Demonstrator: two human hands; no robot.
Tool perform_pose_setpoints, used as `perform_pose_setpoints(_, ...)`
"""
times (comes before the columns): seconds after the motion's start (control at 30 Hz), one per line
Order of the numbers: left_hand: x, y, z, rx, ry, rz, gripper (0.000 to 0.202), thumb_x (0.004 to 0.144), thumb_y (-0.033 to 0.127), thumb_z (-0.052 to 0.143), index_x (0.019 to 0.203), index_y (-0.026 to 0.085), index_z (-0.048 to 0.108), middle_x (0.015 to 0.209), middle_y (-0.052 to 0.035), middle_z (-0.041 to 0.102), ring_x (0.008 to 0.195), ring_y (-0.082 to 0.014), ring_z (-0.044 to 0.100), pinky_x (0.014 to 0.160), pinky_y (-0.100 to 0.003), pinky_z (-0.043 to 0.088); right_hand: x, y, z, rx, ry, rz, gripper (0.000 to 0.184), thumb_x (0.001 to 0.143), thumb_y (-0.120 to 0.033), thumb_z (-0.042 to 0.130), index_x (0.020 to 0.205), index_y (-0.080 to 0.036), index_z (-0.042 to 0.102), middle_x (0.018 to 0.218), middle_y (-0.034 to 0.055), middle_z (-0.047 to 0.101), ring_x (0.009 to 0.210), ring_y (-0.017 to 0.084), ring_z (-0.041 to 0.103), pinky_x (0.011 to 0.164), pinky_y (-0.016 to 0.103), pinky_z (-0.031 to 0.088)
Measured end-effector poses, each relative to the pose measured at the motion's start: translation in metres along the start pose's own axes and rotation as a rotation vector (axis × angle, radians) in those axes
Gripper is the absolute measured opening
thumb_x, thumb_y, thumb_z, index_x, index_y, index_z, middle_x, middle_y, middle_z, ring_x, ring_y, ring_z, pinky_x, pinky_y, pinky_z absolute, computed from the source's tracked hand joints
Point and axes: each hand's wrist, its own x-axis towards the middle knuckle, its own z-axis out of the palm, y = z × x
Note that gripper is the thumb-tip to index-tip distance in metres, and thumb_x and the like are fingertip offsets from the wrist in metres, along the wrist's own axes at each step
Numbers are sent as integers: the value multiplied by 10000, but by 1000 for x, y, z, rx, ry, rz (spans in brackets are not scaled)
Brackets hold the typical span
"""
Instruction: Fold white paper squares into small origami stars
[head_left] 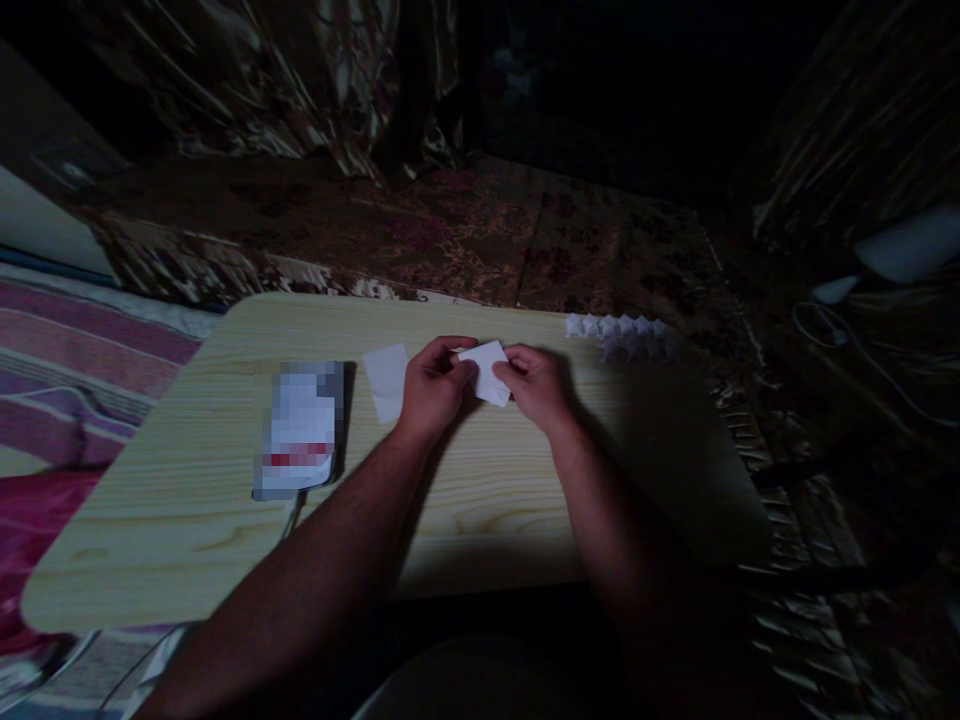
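While both hands are pinching it, a white paper is sitting nearer the table's far edge than its near one, approx. midway btwn the L & R edges; can't tell if it's touching the tabletop. A small flap or crease is showing at its lower R corner. The left hand is clamping the paper's L side btwn thumb & fingers; the right hand is clamping the R side, thumb lying on top. Just beside the left hand, toward the L edge, a loose sheet is lying flat, partly hidden by that hand. Further L, a flat gadget is resting nr the L edge, its face pixelated, w/ a cord running toward the near edge. By the far R corner, small paper shapes are standing in two rows, the nearer one in shadow. All of it's resting on the wooden table. Past the L edge, a striped blanket & red cloth are showing; past the far edge, a patterned cover is spreading & a curtain is hanging, both dim.
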Motion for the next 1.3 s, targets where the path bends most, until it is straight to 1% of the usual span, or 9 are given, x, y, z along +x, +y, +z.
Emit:
perform_pose_setpoints(0.17,1,-4,0,-50,21,12,317,651,150,654,946,201,550,567,63,502,436,-75,434,426,-193,353,-3,-6,-2,57,-74,-76,257,694,-270,639,925,-170,691,845,25,705,679,128,610,599,234,469)
perform_pose_setpoints(0.27,2,-7,-1,-62,54,13,300,659,171,666,893,211,483,583,64,511,457,-82,461,444,-194,369,-6,-12,-5,50,-145,-92,270,719,-302,643,949,-180,713,863,32,711,708,138,616,597,236,465)
perform_pose_setpoints(0.43,3,-8,-1,71,95,79,170,669,198,674,757,173,531,639,29,536,537,-74,475,515,-191,393,-7,-13,-8,8,-146,-101,229,759,-308,612,910,-182,730,819,36,712,698,143,611,582,243,458)
perform_pose_setpoints(0.53,2,-5,0,110,107,62,120,699,243,653,762,162,592,657,12,571,557,-82,482,533,-199,395,-6,-10,-6,10,-150,-91,254,733,-317,647,933,-177,716,824,40,711,684,143,614,600,256,473)
perform_pose_setpoints(0.6,1,-2,0,115,107,36,130,726,287,629,724,158,612,635,8,576,554,-87,480,536,-205,390,-5,-9,-5,29,-153,-89,276,714,-310,667,952,-175,701,858,46,709,710,146,625,629,264,488)
perform_pose_setpoints(0.7,-1,3,1,96,70,7,199,741,338,623,665,154,620,619,4,587,558,-92,489,553,-211,393,-4,-8,-3,28,-131,-100,289,685,-296,689,947,-174,676,887,48,703,759,153,637,670,277,507)
perform_pose_setpoints(0.93,-3,2,0,45,-75,-61,187,686,329,706,708,146,674,699,-29,660,626,-120,558,632,-243,429,-3,-6,-2,-3,-111,-118,341,658,-258,708,983,-176,644,914,52,698,817,159,646,737,297,533)
perform_pose_setpoints(1.13,-2,2,-3,-162,-122,-141,188,684,316,715,749,144,677,718,-37,670,645,-139,587,668,-277,452,-3,-8,-1,31,-133,-77,359,647,-258,721,987,-165,659,937,55,709,820,164,655,764,312,538)
perform_pose_setpoints(1.3,-1,3,-4,-247,-119,-169,161,697,301,703,706,145,667,668,-22,645,610,-118,563,631,-250,436,-2,-2,-1,26,-146,-105,393,655,-274,734,1024,-160,665,946,62,709,813,163,654,769,316,532)
